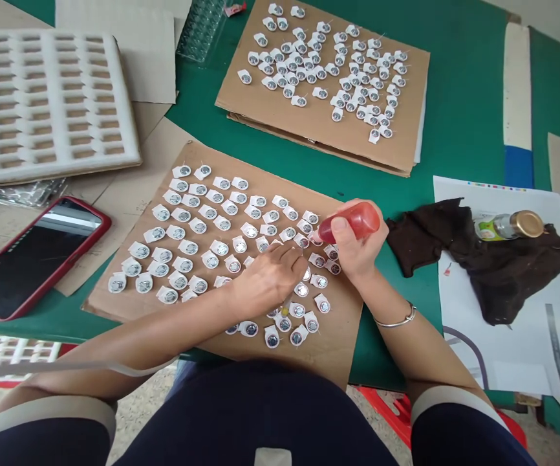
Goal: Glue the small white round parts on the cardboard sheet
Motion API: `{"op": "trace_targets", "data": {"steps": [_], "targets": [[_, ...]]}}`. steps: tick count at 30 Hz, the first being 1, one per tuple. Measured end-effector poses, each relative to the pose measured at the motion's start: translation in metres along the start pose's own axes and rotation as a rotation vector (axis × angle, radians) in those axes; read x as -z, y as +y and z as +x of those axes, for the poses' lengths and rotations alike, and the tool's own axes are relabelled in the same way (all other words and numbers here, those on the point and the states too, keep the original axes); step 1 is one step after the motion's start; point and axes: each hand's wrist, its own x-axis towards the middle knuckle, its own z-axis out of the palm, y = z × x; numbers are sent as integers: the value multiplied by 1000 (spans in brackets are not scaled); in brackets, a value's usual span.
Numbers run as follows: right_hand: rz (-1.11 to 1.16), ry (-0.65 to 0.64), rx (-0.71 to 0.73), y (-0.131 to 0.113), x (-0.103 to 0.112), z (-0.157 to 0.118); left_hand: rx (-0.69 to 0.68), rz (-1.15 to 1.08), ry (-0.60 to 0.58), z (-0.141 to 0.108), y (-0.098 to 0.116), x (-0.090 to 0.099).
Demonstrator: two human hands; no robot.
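My right hand [360,249] is wrapped around a red squeeze bottle [350,223], tilted with its nozzle pointing down and left. The nozzle tip is at one of the small white parts with a round silvery face [301,241]. Just left of it, my left hand [275,275] hovers low over the cardboard sheet [110,294], fingers curled together. What they pinch is hidden; a small yellowish spot [284,311] shows below the hand. Many similar white parts, such as this one [219,248], lie in loose rows around both hands.
Behind lies another cardboard stack [241,97] bearing more white parts. At left are a white foam tray [61,107] and a red-cased phone [37,255]. A dark cloth [496,285], a small glass jar [506,226] and a printed sheet [517,353] are at right on the green table [464,97].
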Motion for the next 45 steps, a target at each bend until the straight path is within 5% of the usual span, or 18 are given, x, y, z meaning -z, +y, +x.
{"op": "trace_targets", "data": {"steps": [11,45], "targets": [[-128,-115,43,2,-1,-3,-31,95,13,-4,7,-3],[-212,-100,153,4,-2,0,-11,81,26,-4,7,-3]]}}
